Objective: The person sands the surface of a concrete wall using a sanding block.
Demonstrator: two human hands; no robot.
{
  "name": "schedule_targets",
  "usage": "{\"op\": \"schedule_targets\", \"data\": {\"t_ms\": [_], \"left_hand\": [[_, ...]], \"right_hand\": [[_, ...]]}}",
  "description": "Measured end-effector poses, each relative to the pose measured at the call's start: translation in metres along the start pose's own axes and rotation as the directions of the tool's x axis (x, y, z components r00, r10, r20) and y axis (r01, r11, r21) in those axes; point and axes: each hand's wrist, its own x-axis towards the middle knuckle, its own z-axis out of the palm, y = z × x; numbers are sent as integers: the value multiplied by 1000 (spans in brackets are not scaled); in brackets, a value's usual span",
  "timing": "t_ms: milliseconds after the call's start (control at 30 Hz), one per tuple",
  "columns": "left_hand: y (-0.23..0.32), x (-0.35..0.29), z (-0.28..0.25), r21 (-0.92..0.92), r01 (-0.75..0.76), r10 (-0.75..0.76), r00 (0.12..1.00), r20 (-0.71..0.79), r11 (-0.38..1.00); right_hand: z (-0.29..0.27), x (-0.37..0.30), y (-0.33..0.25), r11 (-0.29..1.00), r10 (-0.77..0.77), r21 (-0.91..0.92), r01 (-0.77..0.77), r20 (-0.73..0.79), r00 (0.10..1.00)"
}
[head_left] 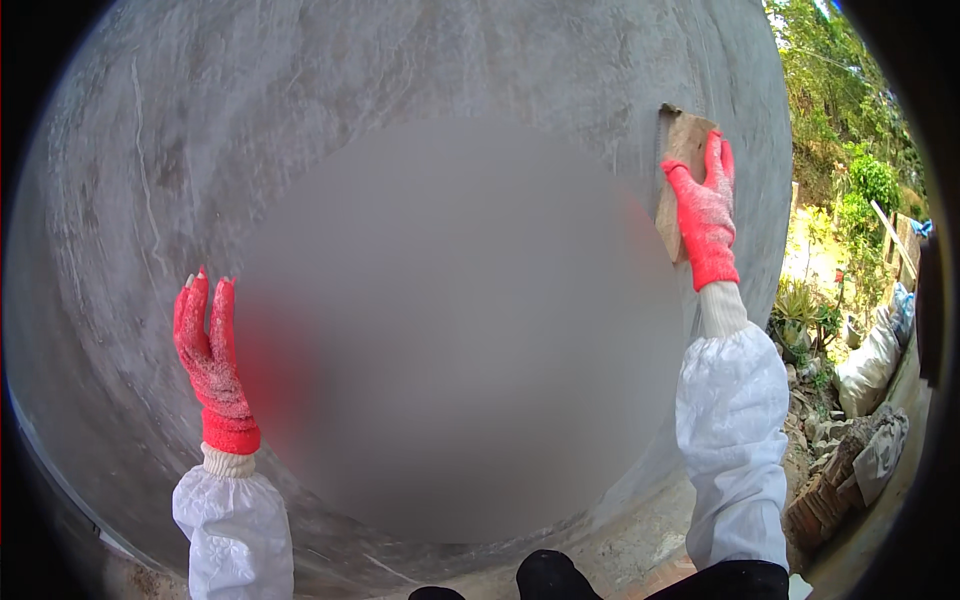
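A grey cement wall [470, 70] fills most of the head view. My right hand [708, 205], in a dusty red glove, grips a flat, brown, rectangular pad [685, 145] held against the wall at the upper right. The pad stands lengthwise, with a ragged dark upper edge; I cannot tell whether it is wood or a folded sheet. On the left, my left hand [212, 355] wears a matching red glove. Its fingers point up and are spread, with nothing seen in them. That palm faces the wall, though whether it touches is unclear. A large blur hides the middle.
Past the wall's right edge are green plants [868, 185], white sacks [868, 365], and a pile of broken bricks [825, 500] with rubble. Below, dark shoe tips [550, 575] stand close to the foot of the wall.
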Motion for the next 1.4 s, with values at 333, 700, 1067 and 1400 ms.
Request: {"op": "schedule_targets", "data": {"t_ms": [333,700,1067,1400], "left_hand": [[-14,-12,-2,7,-32,32,998,59,999],[-2,3,0,-44,-23,25,999,43,999],[0,1,3,-47,3,-3,1000,14,999],[-15,-4,-5,-20,6,-5,999,45,1000]], "right_hand": [[19,-139,-171,572,-815,458,681,407,412],[32,26,-99,976,-208,56,208,-14,978],[12,25,-42,984,-94,149,95,-9,995],[-10,-220,-81,530,-837,499,686,436,330]]}}
